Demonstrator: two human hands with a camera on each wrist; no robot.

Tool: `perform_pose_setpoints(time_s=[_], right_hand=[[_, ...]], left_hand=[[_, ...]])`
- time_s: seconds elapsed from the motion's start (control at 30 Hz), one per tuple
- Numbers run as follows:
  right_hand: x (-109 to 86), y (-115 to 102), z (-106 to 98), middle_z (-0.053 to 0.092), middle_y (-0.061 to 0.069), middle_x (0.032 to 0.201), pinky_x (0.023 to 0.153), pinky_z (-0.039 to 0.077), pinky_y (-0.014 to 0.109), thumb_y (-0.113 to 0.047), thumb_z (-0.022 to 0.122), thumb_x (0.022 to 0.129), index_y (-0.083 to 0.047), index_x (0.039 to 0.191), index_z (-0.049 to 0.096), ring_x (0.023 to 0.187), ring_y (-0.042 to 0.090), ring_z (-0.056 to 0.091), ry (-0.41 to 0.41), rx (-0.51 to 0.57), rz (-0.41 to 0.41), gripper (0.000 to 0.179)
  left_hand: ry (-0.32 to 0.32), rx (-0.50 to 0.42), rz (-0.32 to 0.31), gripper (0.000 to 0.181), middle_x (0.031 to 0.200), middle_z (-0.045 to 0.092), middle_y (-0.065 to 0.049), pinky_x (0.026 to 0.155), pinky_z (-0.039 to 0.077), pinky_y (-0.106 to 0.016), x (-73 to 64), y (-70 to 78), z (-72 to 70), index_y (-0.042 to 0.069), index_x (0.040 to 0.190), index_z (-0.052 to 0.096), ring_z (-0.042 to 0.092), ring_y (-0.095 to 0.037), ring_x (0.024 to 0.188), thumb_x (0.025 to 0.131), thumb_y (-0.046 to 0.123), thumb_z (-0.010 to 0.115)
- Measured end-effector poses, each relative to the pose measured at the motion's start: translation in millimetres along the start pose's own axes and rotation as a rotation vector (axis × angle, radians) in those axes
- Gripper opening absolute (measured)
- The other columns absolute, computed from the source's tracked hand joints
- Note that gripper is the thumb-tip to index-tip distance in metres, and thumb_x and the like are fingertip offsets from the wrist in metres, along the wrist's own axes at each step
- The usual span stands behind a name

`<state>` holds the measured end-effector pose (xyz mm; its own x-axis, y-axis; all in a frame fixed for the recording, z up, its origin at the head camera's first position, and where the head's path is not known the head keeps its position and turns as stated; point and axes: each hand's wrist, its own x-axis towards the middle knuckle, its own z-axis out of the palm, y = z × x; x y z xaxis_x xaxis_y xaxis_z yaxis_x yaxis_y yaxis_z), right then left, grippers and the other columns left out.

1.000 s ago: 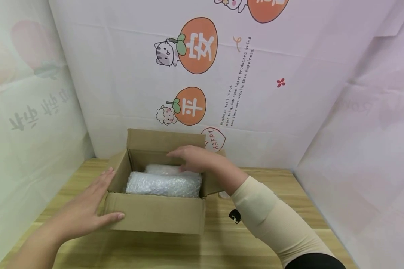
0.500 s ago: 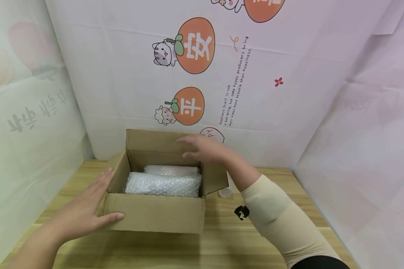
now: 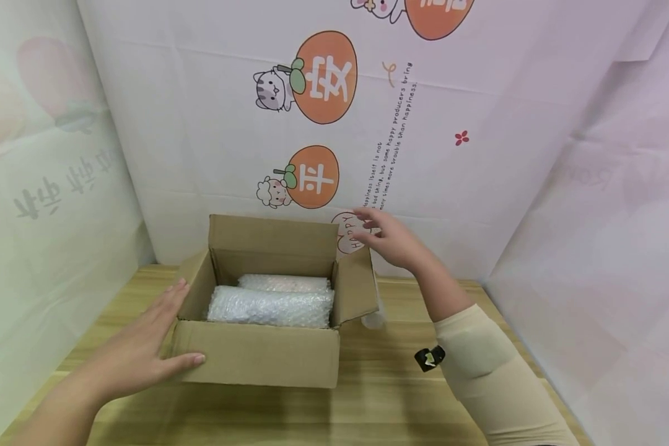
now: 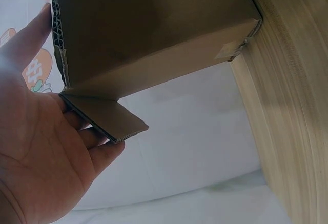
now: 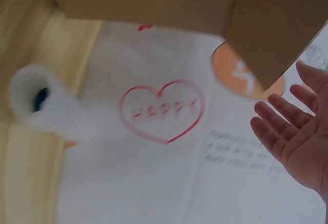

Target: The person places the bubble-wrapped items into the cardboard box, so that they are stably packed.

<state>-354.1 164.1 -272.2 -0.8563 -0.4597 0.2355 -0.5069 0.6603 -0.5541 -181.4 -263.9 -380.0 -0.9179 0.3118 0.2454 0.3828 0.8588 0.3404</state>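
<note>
An open cardboard box (image 3: 256, 356) stands on the table with its flaps folded outward. Inside lie two bubble-wrapped bundles: a front one (image 3: 270, 306), and a rear one (image 3: 284, 283) partly hidden behind it. At the box's left corner rests my left hand (image 3: 131, 353), its fingers along the left flap and its thumb on the front flap. The left wrist view shows those fingers behind the small side flap (image 4: 107, 116). My right hand (image 3: 393, 238) hovers above the right flap (image 3: 357, 288) with relaxed fingers and holds nothing; the right wrist view shows its palm (image 5: 307, 152).
Right of the box, a whitish wrapped cylinder (image 5: 46, 101) with a dark blue centre is on the wooden table (image 3: 401, 396); the right flap hides much of it from the head camera. White printed sheets (image 3: 201, 124) enclose the table at the back and sides.
My right hand has drawn out from over the box and moved right, past the right flap. The left hand, the box and the bundles have stayed where they were.
</note>
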Motion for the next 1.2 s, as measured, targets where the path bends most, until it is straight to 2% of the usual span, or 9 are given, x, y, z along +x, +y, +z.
perform_pose_setpoints(time_s=[0.23,0.33,0.5,0.9,1.0,1.2], right_hand=[[-9.9,53,8,0.044,0.012,0.151,0.107,0.042,0.056,-0.049,0.053,0.098,-0.018,0.153,0.034,0.134,0.034,0.048,0.108,0.033,0.164,0.066],[-11.8,72,17,0.043,0.015,0.151,0.106,0.043,0.056,-0.052,0.052,0.098,-0.015,0.152,0.033,0.134,0.035,0.048,0.106,0.034,0.233,0.069],[-13.0,97,35,0.043,0.02,0.15,0.104,0.045,0.056,-0.051,0.052,0.098,-0.012,0.152,0.033,0.133,0.039,0.048,0.067,0.028,0.302,0.07],[-21.1,137,83,0.043,0.027,0.147,0.109,0.037,0.059,-0.04,0.054,0.098,-0.004,0.151,0.031,0.135,0.045,0.041,-0.018,-0.097,0.408,0.069],[-23.0,143,92,0.04,0.028,0.15,0.11,0.035,0.061,-0.043,0.053,0.097,-0.004,0.152,0.03,0.137,0.047,0.038,-0.038,-0.116,0.429,0.072],[-27.6,153,109,0.037,0.026,0.152,0.109,0.034,0.065,-0.056,0.055,0.093,-0.005,0.154,0.027,0.137,0.049,0.037,-0.053,-0.073,0.457,0.084]], left_hand=[[-0.003,-0.001,-0.005,0.111,0.167,-0.001,-0.006,0.109,0.026,-0.069,0.0,1.3,-0.6,0.022,0.159,-0.004,0.008,-0.036,0.152,0.083,0.065,0.065],[-0.004,0.0,-0.005,0.111,0.167,-0.001,-0.006,0.109,0.026,-0.069,0.3,1.6,-0.4,0.022,0.159,-0.004,0.008,-0.035,0.152,0.083,0.064,0.065],[-0.003,0.0,-0.003,0.111,0.167,-0.002,-0.006,0.109,0.025,-0.069,0.5,2.2,0.0,0.021,0.159,-0.004,0.007,-0.035,0.152,0.083,0.064,0.065],[-0.001,-0.003,-0.005,0.111,0.166,-0.002,-0.006,0.111,0.023,-0.068,1.1,1.9,1.8,0.021,0.159,-0.004,0.008,-0.037,0.151,0.084,0.063,0.066],[-0.003,-0.004,-0.007,0.112,0.167,-0.002,-0.006,0.11,0.024,-0.069,1.2,1.8,1.8,0.021,0.159,-0.004,0.007,-0.037,0.151,0.084,0.063,0.066],[-0.003,0.006,-0.007,0.112,0.167,-0.002,-0.006,0.112,0.023,-0.067,0.7,2.3,1.5,0.021,0.159,-0.005,0.008,-0.037,0.151,0.084,0.063,0.066]])
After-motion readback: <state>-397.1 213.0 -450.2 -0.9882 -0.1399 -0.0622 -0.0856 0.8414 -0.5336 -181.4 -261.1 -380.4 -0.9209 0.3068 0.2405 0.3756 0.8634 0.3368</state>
